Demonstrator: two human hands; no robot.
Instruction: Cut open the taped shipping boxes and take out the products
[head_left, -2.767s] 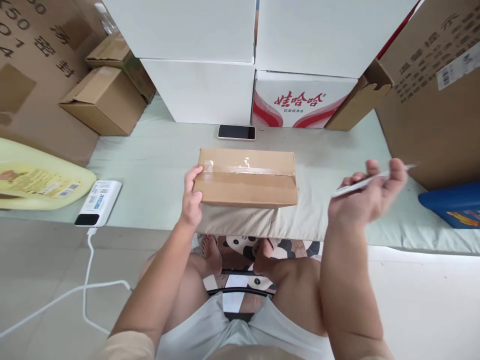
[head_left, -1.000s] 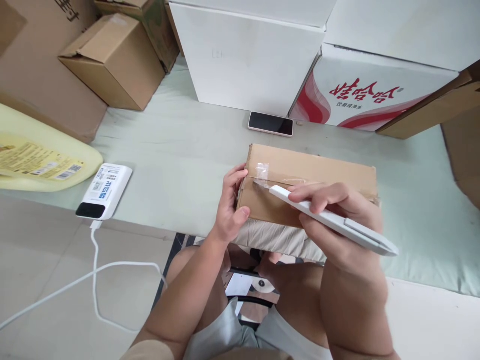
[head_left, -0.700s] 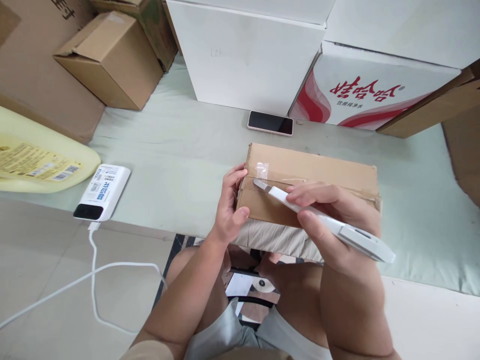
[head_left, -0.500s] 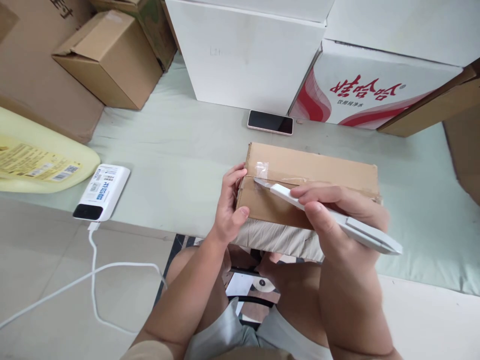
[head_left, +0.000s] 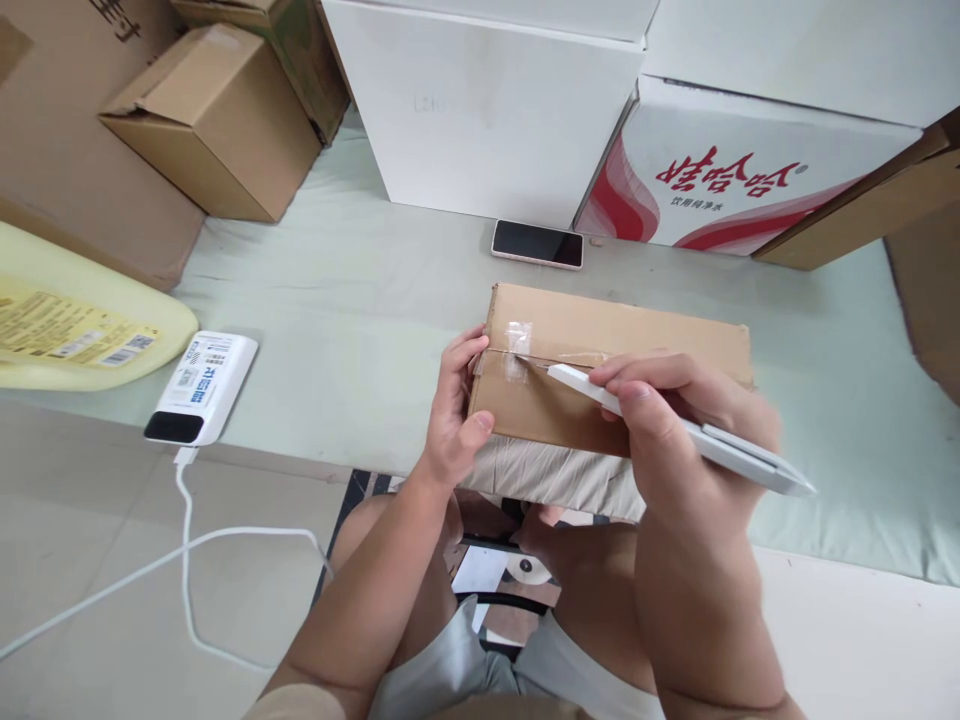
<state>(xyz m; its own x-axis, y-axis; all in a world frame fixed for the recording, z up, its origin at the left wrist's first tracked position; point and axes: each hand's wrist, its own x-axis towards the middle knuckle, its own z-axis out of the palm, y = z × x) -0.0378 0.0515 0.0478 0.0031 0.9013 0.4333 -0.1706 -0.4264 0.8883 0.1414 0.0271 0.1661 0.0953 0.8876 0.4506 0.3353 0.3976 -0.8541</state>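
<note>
A brown cardboard box [head_left: 622,320] lies near the front edge of the cloth-covered surface, with a taped seam along its top. My left hand [head_left: 456,410] grips the box's left end, thumb on the near side and fingers at the far side. In my right hand [head_left: 675,420] is a white utility knife [head_left: 581,385], pointing left. Its blade tip touches or nearly touches the seam at the clear tape [head_left: 517,350] near the box's left end. My right fingers and forearm hide part of the box's near right side.
A phone [head_left: 537,244] lies behind the box. White cartons [head_left: 487,110] and a red-and-white carton [head_left: 720,180] stand at the back. Left are brown boxes [head_left: 225,120], a yellow jug [head_left: 82,310] and a white power bank [head_left: 202,388] with a cable [head_left: 186,560].
The blade tip has shifted slightly right relative to the box's left end, and the knife lies at a slightly flatter angle. My left hand keeps its grip on the box.
</note>
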